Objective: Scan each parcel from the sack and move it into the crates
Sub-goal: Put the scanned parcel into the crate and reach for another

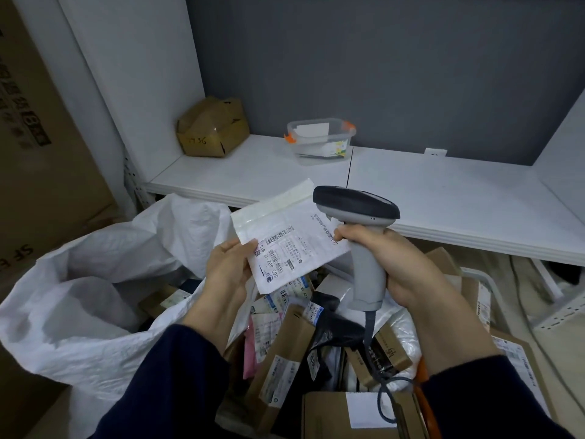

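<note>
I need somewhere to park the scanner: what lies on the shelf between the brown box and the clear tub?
Nothing: in the head view, the white shelf is bare between the brown box and the clear tub.

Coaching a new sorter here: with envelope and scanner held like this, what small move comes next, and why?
Probably swing the scanner in the right hand left over the label and pull the trigger. The left hand holds the white envelope label-up, barcodes showing, but the scanner head sits at the envelope's right edge, seemingly not aimed at them.
</note>
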